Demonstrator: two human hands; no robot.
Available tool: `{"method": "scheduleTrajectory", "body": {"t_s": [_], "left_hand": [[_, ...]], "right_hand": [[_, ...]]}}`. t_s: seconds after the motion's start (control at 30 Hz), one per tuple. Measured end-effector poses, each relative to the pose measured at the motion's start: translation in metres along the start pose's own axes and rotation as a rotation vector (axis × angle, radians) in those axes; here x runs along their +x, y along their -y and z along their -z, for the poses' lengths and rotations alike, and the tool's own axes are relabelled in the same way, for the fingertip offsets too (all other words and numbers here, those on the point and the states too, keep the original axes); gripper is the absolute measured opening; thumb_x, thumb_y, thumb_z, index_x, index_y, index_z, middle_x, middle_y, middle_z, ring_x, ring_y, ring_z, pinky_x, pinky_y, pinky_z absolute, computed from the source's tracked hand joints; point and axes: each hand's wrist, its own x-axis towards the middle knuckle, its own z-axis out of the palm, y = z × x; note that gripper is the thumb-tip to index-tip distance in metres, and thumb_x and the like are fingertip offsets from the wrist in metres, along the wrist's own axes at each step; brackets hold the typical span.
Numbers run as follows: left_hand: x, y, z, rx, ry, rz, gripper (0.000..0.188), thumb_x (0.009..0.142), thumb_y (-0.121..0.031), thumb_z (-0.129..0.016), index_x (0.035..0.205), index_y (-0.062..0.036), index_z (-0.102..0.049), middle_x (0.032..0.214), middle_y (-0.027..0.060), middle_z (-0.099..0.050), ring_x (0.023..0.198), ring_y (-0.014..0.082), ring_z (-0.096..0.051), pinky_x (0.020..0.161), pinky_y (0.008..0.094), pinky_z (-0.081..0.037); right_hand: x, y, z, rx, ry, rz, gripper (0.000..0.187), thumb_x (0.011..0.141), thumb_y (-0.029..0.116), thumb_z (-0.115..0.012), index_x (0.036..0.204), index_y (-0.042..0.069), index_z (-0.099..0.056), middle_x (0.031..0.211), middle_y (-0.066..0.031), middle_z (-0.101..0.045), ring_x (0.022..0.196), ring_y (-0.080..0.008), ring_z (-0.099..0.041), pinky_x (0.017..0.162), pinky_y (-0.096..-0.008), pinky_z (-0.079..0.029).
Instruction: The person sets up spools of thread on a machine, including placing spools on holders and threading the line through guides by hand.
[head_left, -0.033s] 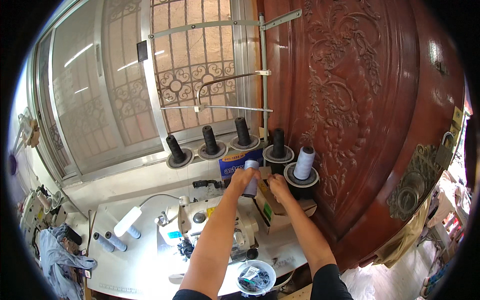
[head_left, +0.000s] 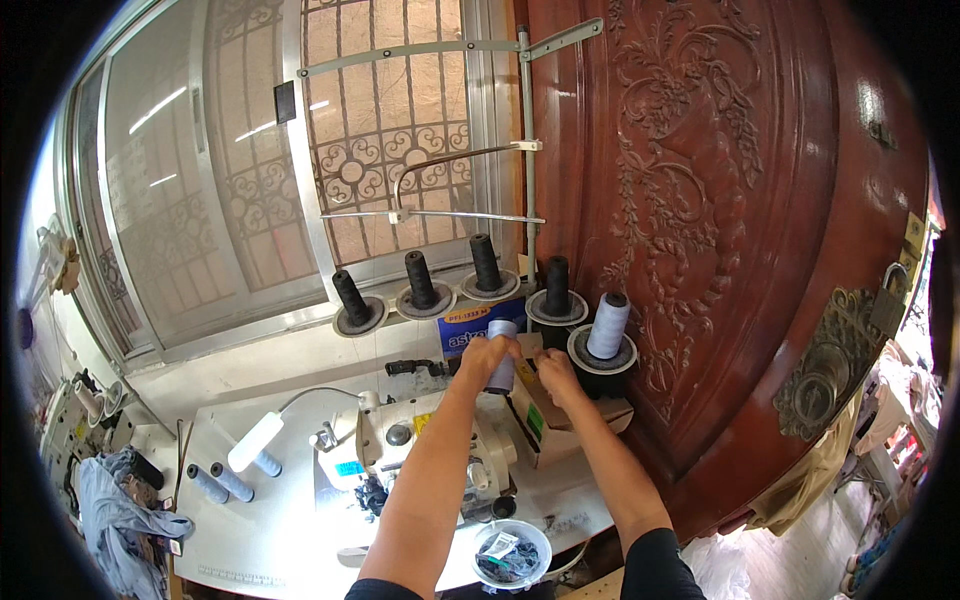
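Note:
Over the back right of the sewing machine (head_left: 405, 440), my left hand (head_left: 484, 357) is wrapped round a greyish-lilac thread spool (head_left: 502, 378), which stands nearly upright in its grip. Just right of it, my right hand (head_left: 557, 374) has its fingers pinched together above a cardboard box (head_left: 560, 440). Whatever is between those fingers is too small to make out. Close beyond the right hand, a pale lilac thread cone (head_left: 609, 328) sits on a round holder of the thread stand. Cones of black thread (head_left: 558, 285) stand on the other holders.
The stand's metal pole (head_left: 530, 150) rises behind my hands, beside a carved wooden door (head_left: 690, 220). A blue box (head_left: 480, 325) lies below the holders. A lamp (head_left: 256, 442) and blue-grey spools (head_left: 232, 482) are at left on the table. A tub of scraps (head_left: 545, 548) stands in front.

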Motion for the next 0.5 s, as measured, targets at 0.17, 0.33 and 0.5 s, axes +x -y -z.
{"method": "scheduleTrajectory", "body": {"t_s": [0.17,0.33,0.5], "left_hand": [[0.028,-0.024,-0.010,-0.506,-0.045,0.007,0.027,0.054,-0.015,-0.062,0.078,-0.0021,-0.058,0.068,0.0070,-0.055,0.062,0.0192,-0.051,0.059,0.0283,-0.041],[0.074,-0.076,-0.038,-0.108,-0.033,-0.387,0.029,0.054,-0.013,-0.062,0.079,0.0005,-0.056,0.071,0.0088,-0.057,0.064,0.0195,-0.052,0.059,0.0317,-0.042],[0.120,-0.106,-0.054,-0.358,0.041,-0.396,0.035,0.053,-0.009,-0.059,0.087,0.0001,-0.056,0.073,0.0081,-0.056,0.065,0.0188,-0.053,0.061,0.0317,-0.043]], "right_hand": [[-0.017,0.027,0.012,0.013,0.026,0.005,0.032,0.085,0.024,-0.046,0.092,-0.005,-0.056,0.087,-0.0226,-0.059,0.084,-0.0315,-0.057,0.072,-0.0366,-0.042],[-0.019,0.011,0.030,0.148,0.077,0.012,0.033,0.086,0.031,-0.048,0.086,-0.002,-0.056,0.068,-0.0090,-0.054,0.063,-0.0176,-0.052,0.058,-0.0316,-0.041],[-0.041,0.010,0.028,0.255,0.212,-0.014,0.030,0.087,0.037,-0.049,0.081,0.008,-0.049,0.059,0.0023,-0.044,0.045,-0.0056,-0.039,0.038,-0.0208,-0.031]]}}
